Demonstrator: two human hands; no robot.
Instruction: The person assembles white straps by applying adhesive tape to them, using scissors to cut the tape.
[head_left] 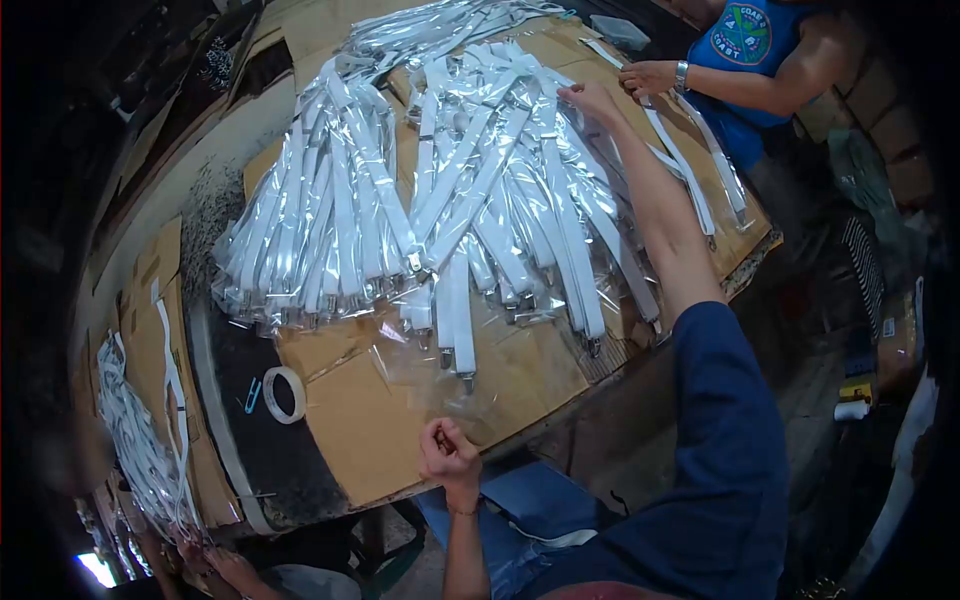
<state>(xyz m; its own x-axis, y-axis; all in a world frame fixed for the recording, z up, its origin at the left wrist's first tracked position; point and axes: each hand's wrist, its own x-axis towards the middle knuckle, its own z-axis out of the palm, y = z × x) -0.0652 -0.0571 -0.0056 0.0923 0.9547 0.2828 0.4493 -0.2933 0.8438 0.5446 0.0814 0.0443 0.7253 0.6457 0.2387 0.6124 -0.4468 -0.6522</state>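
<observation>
A large pile of white clip-on suspenders point(490, 190) in shiny clear plastic sleeves is fanned over the cardboard-covered table point(350, 430). My right hand point(592, 101) reaches to the pile's far right side, its fingers pinched together at the strap ends; what sits between them is hidden. Close to the near table edge, my left hand point(450, 452) is curled closed, and I cannot make out what is in it. Just beyond that hand lie loose clear plastic and the metal clips point(467, 380) of the nearest straps.
A tape roll point(284, 394) and a blue clip-like item point(253, 396) lie at the left. A co-worker's hand point(648, 78) handles white straps point(683, 170) at the far right. Another person's hands point(225, 565) are at lower left, near more wrapped straps point(135, 430).
</observation>
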